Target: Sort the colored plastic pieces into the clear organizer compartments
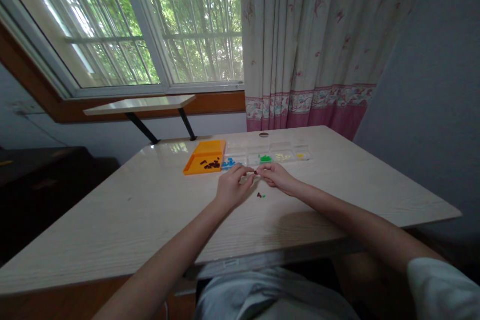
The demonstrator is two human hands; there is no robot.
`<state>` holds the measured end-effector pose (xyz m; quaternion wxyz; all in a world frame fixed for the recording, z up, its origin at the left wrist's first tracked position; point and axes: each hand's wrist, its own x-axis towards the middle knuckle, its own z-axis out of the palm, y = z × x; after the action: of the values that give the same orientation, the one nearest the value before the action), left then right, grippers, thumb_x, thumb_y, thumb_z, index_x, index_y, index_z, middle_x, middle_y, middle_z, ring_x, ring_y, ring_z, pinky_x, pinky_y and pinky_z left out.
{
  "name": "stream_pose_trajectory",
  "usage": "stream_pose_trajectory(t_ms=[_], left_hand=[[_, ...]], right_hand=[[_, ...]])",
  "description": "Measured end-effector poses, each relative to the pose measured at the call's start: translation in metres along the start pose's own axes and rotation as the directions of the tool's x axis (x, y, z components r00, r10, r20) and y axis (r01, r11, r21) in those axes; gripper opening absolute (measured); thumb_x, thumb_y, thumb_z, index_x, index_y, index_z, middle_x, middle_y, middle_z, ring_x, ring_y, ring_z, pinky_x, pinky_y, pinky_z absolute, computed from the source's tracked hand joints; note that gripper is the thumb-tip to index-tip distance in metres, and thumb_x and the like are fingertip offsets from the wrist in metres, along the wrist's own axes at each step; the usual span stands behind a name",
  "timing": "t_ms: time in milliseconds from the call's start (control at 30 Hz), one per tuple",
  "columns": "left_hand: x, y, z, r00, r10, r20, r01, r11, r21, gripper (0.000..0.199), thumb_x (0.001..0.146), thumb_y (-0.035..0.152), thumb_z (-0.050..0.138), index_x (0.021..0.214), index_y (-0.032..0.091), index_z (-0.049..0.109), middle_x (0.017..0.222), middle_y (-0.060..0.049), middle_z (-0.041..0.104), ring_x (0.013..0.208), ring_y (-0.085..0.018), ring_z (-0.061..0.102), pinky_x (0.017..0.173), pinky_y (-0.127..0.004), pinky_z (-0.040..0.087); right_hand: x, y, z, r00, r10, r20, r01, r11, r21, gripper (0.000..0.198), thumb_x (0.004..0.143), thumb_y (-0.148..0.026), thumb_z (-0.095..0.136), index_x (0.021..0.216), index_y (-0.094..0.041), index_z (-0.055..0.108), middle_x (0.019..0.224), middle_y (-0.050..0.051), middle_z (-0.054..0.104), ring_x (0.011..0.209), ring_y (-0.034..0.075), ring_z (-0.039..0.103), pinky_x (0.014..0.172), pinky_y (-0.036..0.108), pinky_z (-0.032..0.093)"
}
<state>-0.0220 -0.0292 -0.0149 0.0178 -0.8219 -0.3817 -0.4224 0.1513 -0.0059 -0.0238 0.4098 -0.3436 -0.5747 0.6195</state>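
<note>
My left hand (232, 184) and my right hand (275, 176) meet above the middle of the table, fingertips pinched around a small dark brown piece (255, 172). It is too small to make out its exact shape. Just below the hands, a few tiny dark brown pieces (259, 195) lie on the table beside a small green piece (264, 196). Behind my left hand, an open orange box (191, 165) holds several dark brown pieces (213, 164). Blue pieces (228, 163) lie in a clear box, partly hidden by that hand.
Right of the orange box, clear open boxes hold green pieces (265, 159), pale yellow pieces (282, 157) and yellow pieces (300, 155). A dark round object (264, 135) lies near the back edge. A raised shelf (140, 104) stands at the back left of the table (150, 225).
</note>
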Motion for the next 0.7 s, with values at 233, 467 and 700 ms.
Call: stream_pose_trajectory(t_ms=[233, 467, 700], left_hand=[[0.003, -0.001, -0.002, 1.0, -0.029, 0.011, 0.029, 0.999, -0.02, 0.015, 0.079, 0.026, 0.052, 0.084, 0.017, 0.062, 0.075, -0.002, 0.058, 0.062, -0.01, 0.05, 0.056, -0.02, 0.039], [0.008, -0.007, -0.017, 0.99, -0.087, -0.111, 0.075, 0.992, -0.106, 0.015, 0.078, 0.028, 0.053, 0.082, 0.017, 0.063, 0.071, -0.001, 0.055, 0.055, -0.008, 0.045, 0.052, -0.02, 0.038], [0.012, -0.004, -0.023, 0.977, -0.09, -0.191, 0.048, 0.976, -0.213, 0.013, 0.077, 0.026, 0.057, 0.081, 0.016, 0.064, 0.072, -0.001, 0.057, 0.049, -0.005, 0.041, 0.047, -0.018, 0.036]], right_hand=[[-0.001, -0.006, 0.001, 0.998, -0.052, -0.034, 0.044, 0.978, -0.205, 0.032, 0.068, -0.045, 0.058, 0.074, -0.014, 0.055, 0.041, -0.01, 0.031, 0.036, 0.003, 0.022, 0.037, 0.018, 0.012], [-0.015, -0.018, -0.017, 0.942, 0.002, 0.336, 0.213, 0.768, -0.604, 0.026, 0.071, -0.037, 0.059, 0.079, -0.012, 0.063, 0.049, -0.006, 0.04, 0.046, 0.005, 0.032, 0.044, 0.017, 0.022], [-0.018, -0.02, -0.023, 0.896, 0.088, 0.436, 0.268, 0.674, -0.688, 0.023, 0.07, -0.029, 0.061, 0.084, -0.012, 0.066, 0.053, -0.004, 0.046, 0.049, 0.006, 0.037, 0.045, 0.017, 0.026]])
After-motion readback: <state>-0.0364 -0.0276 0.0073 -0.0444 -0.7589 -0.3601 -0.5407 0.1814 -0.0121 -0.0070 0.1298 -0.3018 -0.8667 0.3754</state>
